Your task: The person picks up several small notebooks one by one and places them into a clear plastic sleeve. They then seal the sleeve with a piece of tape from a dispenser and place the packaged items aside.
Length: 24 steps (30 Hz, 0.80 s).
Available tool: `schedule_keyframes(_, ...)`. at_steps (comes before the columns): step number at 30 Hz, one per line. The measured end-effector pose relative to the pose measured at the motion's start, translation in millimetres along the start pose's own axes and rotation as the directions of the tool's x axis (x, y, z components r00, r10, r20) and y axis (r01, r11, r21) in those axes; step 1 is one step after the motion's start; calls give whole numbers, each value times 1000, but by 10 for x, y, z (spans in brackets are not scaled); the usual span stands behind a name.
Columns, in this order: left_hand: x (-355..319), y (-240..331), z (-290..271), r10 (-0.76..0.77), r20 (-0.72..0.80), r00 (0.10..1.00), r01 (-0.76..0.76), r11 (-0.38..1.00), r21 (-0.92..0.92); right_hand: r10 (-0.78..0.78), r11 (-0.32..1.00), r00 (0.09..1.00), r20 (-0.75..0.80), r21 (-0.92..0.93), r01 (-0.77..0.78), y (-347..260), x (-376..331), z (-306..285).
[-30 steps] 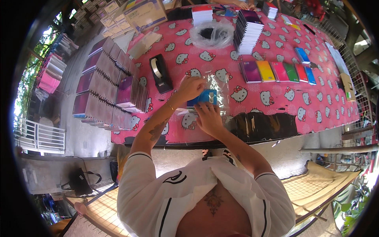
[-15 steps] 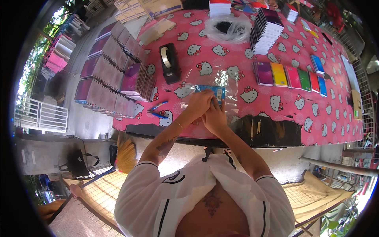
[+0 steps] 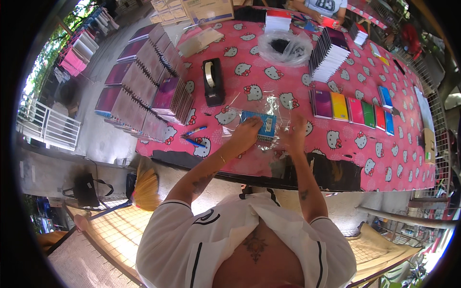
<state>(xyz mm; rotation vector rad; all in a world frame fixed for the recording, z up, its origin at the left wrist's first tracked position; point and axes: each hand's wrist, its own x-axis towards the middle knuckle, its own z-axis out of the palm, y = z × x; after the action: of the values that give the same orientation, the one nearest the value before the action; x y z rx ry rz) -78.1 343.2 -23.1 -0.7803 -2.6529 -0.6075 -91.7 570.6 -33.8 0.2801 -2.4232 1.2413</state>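
Note:
A small blue spiral notebook [image 3: 269,126] lies on a clear plastic sheet [image 3: 271,102] near the table's front edge. My left hand [image 3: 246,134] is on the notebook's left part, its fingers curled and pressed together against the cover. To the right of the notebook, at the sheet's right side, my right hand [image 3: 296,136] is raised and smeared by motion. Whether it grips the plastic does not show. A black tape dispenser [image 3: 212,86] with a pale roll stands beyond my left hand. Blue pen-like tools [image 3: 194,139] lie to the left.
Tall stacks of spiral notebooks [image 3: 129,79] fill the left side. Coloured notebooks [image 3: 338,106] lie in a row at right, below a dark-covered stack [image 3: 329,57]. A clear plastic bag [image 3: 290,50] sits farther back. Across the table a person [image 3: 326,9] holds something red.
My right hand has moved away from my left hand, to the right of the notebook. My left hand stays on the notebook, which shows more now. The view has shifted slightly.

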Motion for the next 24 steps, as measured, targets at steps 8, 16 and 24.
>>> schedule_keyframes(8, -181, 90, -270, 63, 65, 996, -68, 995, 72, -382, 725, 847, 369, -449, 523, -547, -268, 161)
schedule_keyframes(16, -400, -1077, -657, -490, -494, 719, 503, 856, -118, -392, 723, 848, 358, -449, 524, -632, -249, 164)
schedule_keyframes(24, 134, -1700, -711, -901, 113, 419, 496, 122, -860, -375, 723, 845, 381, -450, 524, -601, -243, 175)
